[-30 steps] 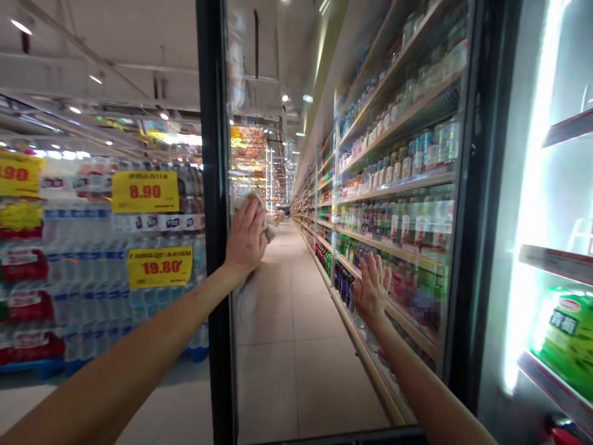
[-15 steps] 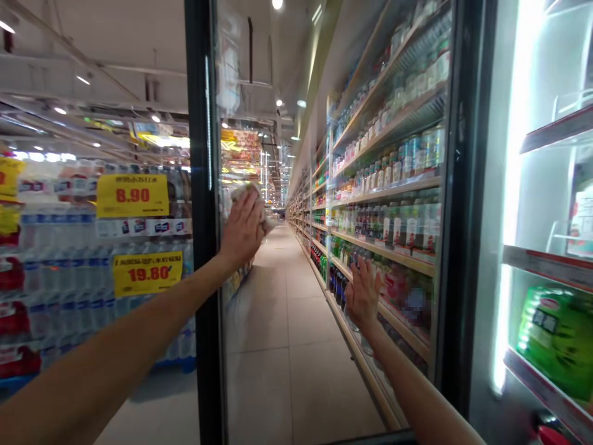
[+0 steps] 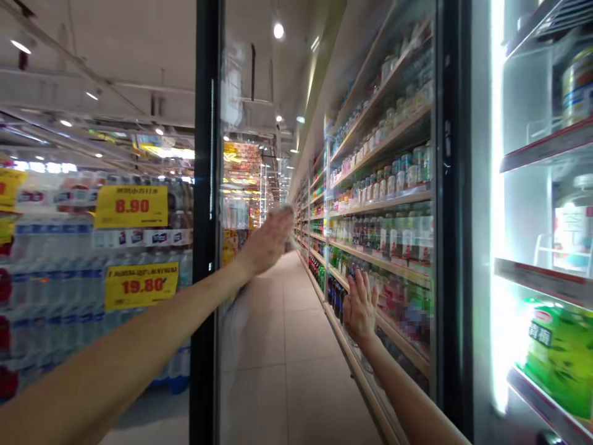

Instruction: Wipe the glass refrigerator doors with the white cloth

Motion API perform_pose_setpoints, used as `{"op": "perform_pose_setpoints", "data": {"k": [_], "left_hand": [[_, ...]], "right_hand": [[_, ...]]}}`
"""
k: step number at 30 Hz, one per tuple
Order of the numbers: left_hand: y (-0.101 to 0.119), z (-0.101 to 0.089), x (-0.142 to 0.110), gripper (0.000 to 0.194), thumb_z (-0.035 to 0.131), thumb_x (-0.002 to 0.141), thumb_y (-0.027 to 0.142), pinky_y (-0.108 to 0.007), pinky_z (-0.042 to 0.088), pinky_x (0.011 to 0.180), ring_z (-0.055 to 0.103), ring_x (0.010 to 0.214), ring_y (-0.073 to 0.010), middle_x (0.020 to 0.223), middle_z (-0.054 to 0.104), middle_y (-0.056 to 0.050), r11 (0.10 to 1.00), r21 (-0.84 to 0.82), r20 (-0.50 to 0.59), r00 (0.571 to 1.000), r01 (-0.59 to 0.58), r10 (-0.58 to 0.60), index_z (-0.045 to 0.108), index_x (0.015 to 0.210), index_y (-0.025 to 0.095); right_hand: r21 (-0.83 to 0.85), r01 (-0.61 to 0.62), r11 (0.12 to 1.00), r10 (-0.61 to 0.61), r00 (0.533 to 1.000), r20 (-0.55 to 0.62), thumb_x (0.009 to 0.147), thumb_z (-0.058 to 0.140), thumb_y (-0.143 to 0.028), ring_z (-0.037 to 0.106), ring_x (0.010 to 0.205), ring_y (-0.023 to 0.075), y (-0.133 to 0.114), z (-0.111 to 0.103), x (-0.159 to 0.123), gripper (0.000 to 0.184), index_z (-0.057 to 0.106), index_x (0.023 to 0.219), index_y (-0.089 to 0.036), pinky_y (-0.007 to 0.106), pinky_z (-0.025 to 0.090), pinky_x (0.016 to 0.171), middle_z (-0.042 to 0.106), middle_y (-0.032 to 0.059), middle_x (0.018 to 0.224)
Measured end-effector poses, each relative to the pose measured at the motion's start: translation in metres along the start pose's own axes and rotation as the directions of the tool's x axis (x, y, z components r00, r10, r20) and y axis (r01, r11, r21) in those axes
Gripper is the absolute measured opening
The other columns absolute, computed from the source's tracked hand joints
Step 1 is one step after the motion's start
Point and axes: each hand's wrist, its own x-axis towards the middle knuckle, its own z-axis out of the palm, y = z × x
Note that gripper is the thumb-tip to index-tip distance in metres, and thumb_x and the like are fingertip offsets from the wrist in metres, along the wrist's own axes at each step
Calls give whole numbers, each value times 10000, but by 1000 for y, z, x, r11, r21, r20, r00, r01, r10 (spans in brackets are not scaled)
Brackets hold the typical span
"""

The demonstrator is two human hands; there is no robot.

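My left hand (image 3: 269, 238), smeared by motion, is stretched out over the upper middle of a glass door (image 3: 259, 395) with a black frame. It presses a pale cloth (image 3: 288, 213) to the glass. Most of the cloth is hidden behind the fingers. Lower and to the right, my right hand (image 3: 360, 309) is held up at the same door with its fingers spread and nothing in it. Whether its fingertips touch the glass I cannot tell.
Right of the door stands a lit cooler with shelves (image 3: 542, 281) and a green package (image 3: 556, 352). Stacked water bottles (image 3: 60, 272) with yellow price signs (image 3: 132, 207) are at the left. Shelves of drinks (image 3: 384, 204) and a tiled aisle show in the glass.
My left hand has swept right and slightly down across the glass with the cloth. My right hand stays in nearly the same spot. The view has shifted a little.
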Motion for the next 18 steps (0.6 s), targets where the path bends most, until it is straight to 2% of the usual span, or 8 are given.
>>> {"op": "perform_pose_setpoints", "data": {"k": [2,4,5,8,10,12,15,18], "left_hand": [[24,6,-2,463,366,871,153,-401,286,1095,243,1347,-188,1389,392,-121,969,-89,71,969,-229,235,323,1332,127],[40,11,3,495,394,874,195,-372,290,1093,232,1351,-179,1403,372,-121,949,-143,72,953,-282,294,288,1353,123],[43,12,7,533,422,870,240,-380,282,1095,204,1361,-192,1414,349,-133,959,-146,58,965,-244,254,265,1363,112],[42,13,20,715,510,818,402,-465,211,1106,130,1375,-264,1444,267,-177,995,-101,27,1000,-13,16,211,1384,84],[35,11,20,784,524,793,454,-495,168,1105,129,1373,-286,1454,237,-183,993,-69,46,994,98,-95,183,1396,88],[26,7,9,808,511,792,481,-489,158,1104,141,1371,-286,1458,232,-176,988,-47,73,987,146,-143,154,1406,95],[12,-2,-16,807,486,802,514,-477,163,1103,161,1367,-282,1469,216,-151,981,-12,88,978,192,-191,136,1413,121],[6,-7,-34,708,448,848,453,-466,179,1102,180,1365,-262,1475,216,-116,974,24,64,972,226,-227,145,1414,153]], "right_hand": [[11,-7,1000,7,1000,7,848,379,-176,236,1357,249,-3,-2,2,611,170,1417,-252,543,218,1062,355,114,1425],[45,1,999,0,1000,-12,850,371,-172,231,1360,247,-11,-7,14,614,157,1420,-250,553,210,1062,331,114,1438],[73,14,997,-12,999,-35,851,361,-168,227,1362,242,-19,-9,25,615,146,1421,-251,552,206,1065,312,110,1448],[173,102,980,-84,991,-109,857,326,-168,184,1376,212,-50,-13,74,598,145,1422,-239,509,197,1088,270,87,1469],[202,162,966,-149,986,-80,867,314,-202,154,1383,196,-71,-10,110,543,226,1403,-208,482,171,1108,295,76,1460],[185,186,965,-190,982,4,878,315,-243,158,1381,195,-87,-4,136,497,303,1373,-202,487,114,1121,328,52,1446],[148,221,964,-233,970,71,873,364,-325,126,1385,225,-96,5,151,489,363,1341,-184,498,99,1117,295,61,1461],[141,329,934,-341,937,70,850,416,-386,102,1387,230,-87,8,151,536,376,1331,-153,473,155,1109,283,98,1461]]}}
